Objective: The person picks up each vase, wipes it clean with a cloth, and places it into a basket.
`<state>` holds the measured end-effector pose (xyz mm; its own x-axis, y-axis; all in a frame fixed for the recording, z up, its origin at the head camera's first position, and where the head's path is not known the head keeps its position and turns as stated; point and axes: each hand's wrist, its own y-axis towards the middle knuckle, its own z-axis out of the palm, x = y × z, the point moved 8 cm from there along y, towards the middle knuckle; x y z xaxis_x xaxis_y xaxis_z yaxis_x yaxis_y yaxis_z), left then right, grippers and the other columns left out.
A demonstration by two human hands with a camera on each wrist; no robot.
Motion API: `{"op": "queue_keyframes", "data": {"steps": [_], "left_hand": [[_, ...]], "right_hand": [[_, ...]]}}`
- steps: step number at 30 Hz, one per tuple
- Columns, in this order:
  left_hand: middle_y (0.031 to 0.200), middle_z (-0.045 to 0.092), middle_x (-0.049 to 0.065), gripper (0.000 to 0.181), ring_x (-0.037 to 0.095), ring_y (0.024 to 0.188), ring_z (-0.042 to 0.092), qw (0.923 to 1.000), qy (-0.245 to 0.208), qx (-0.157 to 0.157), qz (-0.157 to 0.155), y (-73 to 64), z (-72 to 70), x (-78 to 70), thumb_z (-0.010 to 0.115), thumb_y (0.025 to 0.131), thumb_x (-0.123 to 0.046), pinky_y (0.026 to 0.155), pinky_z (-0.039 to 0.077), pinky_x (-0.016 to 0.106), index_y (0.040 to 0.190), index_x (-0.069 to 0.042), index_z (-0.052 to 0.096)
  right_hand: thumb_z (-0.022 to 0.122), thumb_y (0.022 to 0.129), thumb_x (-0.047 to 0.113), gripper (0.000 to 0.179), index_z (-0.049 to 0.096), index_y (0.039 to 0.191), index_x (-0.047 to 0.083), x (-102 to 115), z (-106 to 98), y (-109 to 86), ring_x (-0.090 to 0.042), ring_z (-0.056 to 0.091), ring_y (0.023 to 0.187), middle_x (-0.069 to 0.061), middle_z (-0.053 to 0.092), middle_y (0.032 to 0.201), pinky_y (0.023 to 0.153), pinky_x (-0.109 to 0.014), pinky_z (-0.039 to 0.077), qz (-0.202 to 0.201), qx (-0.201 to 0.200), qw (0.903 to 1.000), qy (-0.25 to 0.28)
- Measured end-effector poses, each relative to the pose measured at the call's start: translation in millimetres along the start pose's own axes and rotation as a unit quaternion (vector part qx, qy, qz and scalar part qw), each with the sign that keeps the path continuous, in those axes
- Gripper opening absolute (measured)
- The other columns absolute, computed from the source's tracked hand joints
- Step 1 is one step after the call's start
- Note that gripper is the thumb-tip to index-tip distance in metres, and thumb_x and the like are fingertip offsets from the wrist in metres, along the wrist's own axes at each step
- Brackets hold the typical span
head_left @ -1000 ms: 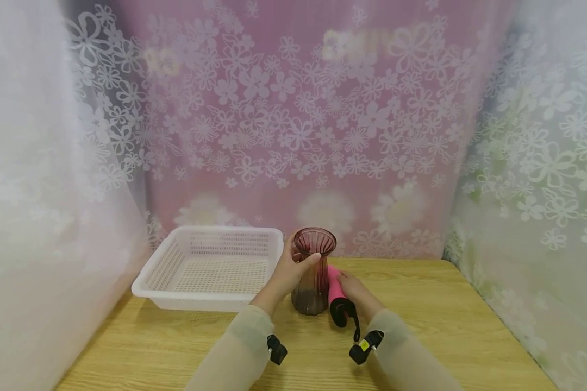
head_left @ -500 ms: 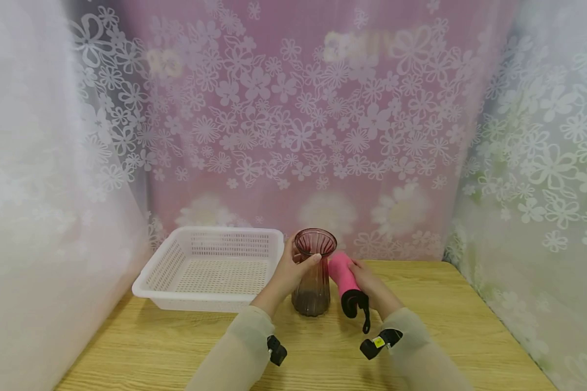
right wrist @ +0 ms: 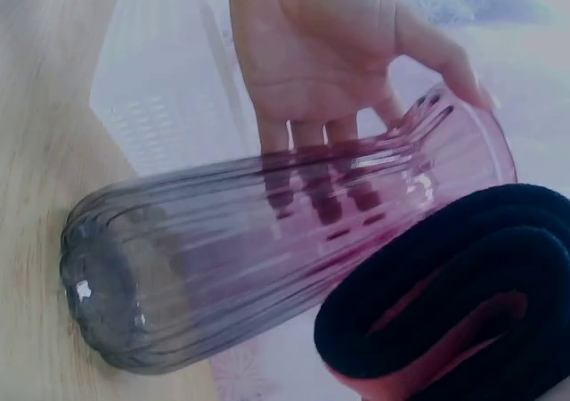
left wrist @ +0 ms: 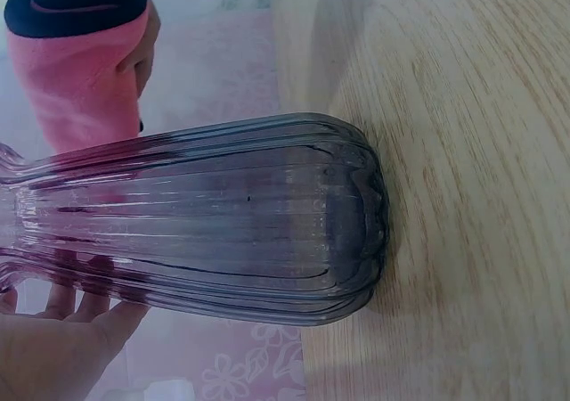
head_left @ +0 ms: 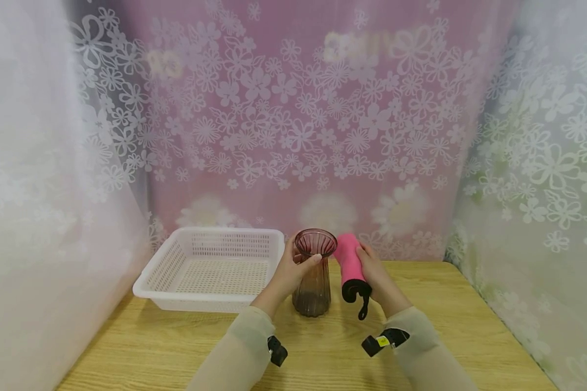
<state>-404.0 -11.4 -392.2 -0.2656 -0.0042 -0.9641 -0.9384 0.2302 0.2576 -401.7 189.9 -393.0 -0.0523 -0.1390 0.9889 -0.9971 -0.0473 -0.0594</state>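
Note:
A ribbed glass vase, purple-pink at the top and smoky grey below, stands upright on the table. My left hand holds it around the neck, thumb at the front near the rim; in the right wrist view that hand's fingers show through the glass. To the vase's right, above the table, my right hand grips a folded pink cloth with black edging and a black hanging loop. Black layered folds of this cloth fill the right wrist view's lower corner. Whether cloth and glass touch is unclear.
A white perforated plastic basket stands left of the vase, close to my left hand. The wooden table ends on the right at a floral curtain. Another, pink floral curtain hangs behind.
My right hand has lifted the cloth up along the vase's right side and slightly to the right, from beside its body to near its rim. The left hand and vase have stayed put.

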Motion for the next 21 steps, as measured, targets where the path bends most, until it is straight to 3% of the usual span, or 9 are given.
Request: {"op": "queue_keyframes", "data": {"steps": [6, 9, 15, 21], "left_hand": [[0.146, 0.041, 0.024, 0.085, 0.037, 0.130, 0.048, 0.9999, 0.000, 0.009, -0.005, -11.2, 1.5, -21.0, 0.069, 0.095, -0.024, 0.097, 0.047, 0.051, 0.161, -0.018, 0.016], [0.146, 0.041, 0.024, 0.083, 0.038, 0.130, 0.048, 0.9999, -0.001, 0.011, -0.001, -18.8, 2.5, -33.0, 0.068, 0.095, -0.024, 0.098, 0.046, 0.051, 0.160, -0.016, 0.017], [0.147, 0.041, 0.024, 0.083, 0.037, 0.130, 0.048, 0.9999, -0.005, 0.012, -0.001, -20.1, 3.0, -34.4, 0.069, 0.095, -0.024, 0.098, 0.046, 0.050, 0.160, -0.017, 0.017], [0.148, 0.041, 0.022, 0.083, 0.036, 0.130, 0.048, 0.9998, -0.006, 0.018, 0.004, -18.7, 3.2, -34.0, 0.068, 0.096, -0.023, 0.097, 0.046, 0.049, 0.160, -0.016, 0.016]], "right_hand": [[0.029, 0.110, 0.037, 0.060, 0.008, 0.163, 0.018, 9.5, 2.5, -4.5, -0.035, 0.035, 0.137, -0.018, 0.008, 0.165, 0.112, -0.047, 0.029, -0.023, -0.026, 0.9992, 0.020], [0.029, 0.110, 0.038, 0.060, 0.011, 0.163, 0.016, 13.6, 3.1, -6.1, -0.037, 0.033, 0.139, -0.018, 0.009, 0.165, 0.114, -0.050, 0.027, -0.043, -0.043, 0.9980, 0.021], [0.029, 0.110, 0.040, 0.057, 0.018, 0.162, 0.019, 19.4, 5.5, -6.7, -0.036, 0.041, 0.133, -0.017, 0.026, 0.160, 0.108, -0.049, 0.034, -0.087, -0.066, 0.9926, 0.053], [0.031, 0.109, 0.039, 0.055, 0.022, 0.161, 0.021, 24.6, 11.0, -6.0, -0.034, 0.042, 0.132, -0.015, 0.027, 0.159, 0.107, -0.048, 0.035, -0.157, -0.101, 0.9806, 0.061]]}}
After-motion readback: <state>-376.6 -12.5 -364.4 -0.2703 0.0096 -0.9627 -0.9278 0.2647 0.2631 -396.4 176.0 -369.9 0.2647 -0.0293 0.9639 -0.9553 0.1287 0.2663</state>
